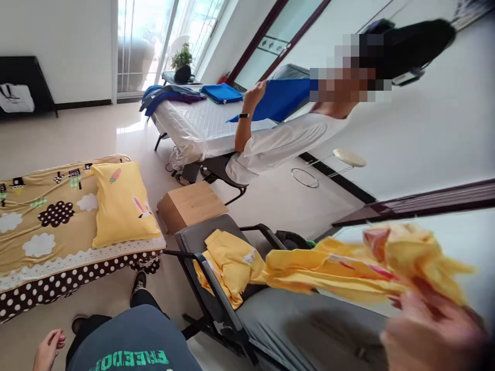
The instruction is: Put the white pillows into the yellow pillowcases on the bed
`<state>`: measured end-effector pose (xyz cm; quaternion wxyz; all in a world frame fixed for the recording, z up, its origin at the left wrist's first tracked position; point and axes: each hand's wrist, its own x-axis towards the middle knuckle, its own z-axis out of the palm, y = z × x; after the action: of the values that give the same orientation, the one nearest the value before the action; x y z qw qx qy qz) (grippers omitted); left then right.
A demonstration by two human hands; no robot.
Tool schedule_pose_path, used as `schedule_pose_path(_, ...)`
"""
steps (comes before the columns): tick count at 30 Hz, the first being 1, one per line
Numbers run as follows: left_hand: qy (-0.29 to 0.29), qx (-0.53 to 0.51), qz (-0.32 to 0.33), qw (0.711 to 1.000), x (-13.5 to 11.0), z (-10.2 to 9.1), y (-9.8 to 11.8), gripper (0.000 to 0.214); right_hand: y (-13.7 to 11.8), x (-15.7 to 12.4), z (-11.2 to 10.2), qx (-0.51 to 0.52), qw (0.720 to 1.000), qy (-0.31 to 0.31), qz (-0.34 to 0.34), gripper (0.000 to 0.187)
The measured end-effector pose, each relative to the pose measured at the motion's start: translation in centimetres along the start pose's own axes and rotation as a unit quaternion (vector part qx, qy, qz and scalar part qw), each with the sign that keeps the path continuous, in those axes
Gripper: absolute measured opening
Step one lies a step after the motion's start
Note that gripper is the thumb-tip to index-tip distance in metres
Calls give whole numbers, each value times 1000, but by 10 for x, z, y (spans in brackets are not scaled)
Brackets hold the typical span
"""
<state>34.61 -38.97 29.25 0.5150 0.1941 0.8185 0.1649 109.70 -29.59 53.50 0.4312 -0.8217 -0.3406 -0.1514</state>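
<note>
The grey folding chair (286,314) is the landmark here. Over its seat, towards its right-hand end, the person's right hand (433,330) grips a bunched yellow cloth (332,268); motion blurs the hand and the upper folds. The cloth, marked with pink, stretches from the fist to the chair's backrest, where a crumpled yellow heap (232,260) lies between the armrests; whether the two are one piece I cannot tell. The left hand (48,350), well to the left of the chair, hangs with fingers loosely curled and holds nothing.

Also left of the chair is a bed (46,278) with a cloud-patterned cover, bearing a yellow pillow (126,206) printed with a carrot and a rabbit. A cardboard box (197,203) stands just behind the chair's backrest. Beyond the chair, a seated co-worker (286,144) in a white shirt holds up a blue cloth (280,98) beside a plastic-covered mattress (201,126).
</note>
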Motion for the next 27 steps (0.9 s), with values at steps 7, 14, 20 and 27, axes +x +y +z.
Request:
schedule_pose_path(7,99,-194,75,973,-11,-95,-40,69,-232,-192,93,83,949,-182,-244,42)
schedule_pose_path(14,206,-450,157,855,-25,-187,-15,55,-389,-378,123,304,793,-510,-137,48)
schedule_pose_path(20,244,-383,269,849,-29,-252,30,89,-480,-381,116,509,606,-610,43,39)
schedule_pose_path(27,240,-380,287,846,-23,-312,107,75,-553,-399,158,561,482,-671,56,56)
